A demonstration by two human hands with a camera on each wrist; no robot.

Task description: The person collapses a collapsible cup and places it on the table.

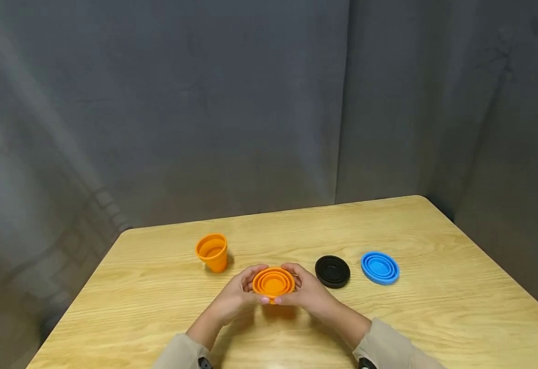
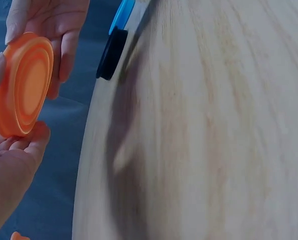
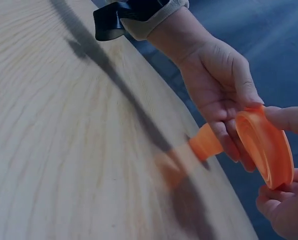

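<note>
A flattened orange collapsible cup (image 1: 273,283) is held between both hands above the near middle of the table, its nested rings facing up towards the head camera. The left hand (image 1: 234,300) grips its left rim, thumb at the near side and fingers round the far side. On the opposite rim, the right hand (image 1: 312,293) grips it in the same way. Both wrist views show the cup's underside raised off the wood, with the orange disc (image 2: 26,85) between thumbs and fingertips. A second orange cup (image 1: 213,253), expanded, stands beyond the left hand.
To the right of the hands lie a flattened black collapsible cup (image 1: 332,271) and a flattened blue one (image 1: 380,267). All rest on a light wooden table (image 1: 158,307). Grey curtains (image 1: 232,113) hang behind its far edge and along both sides.
</note>
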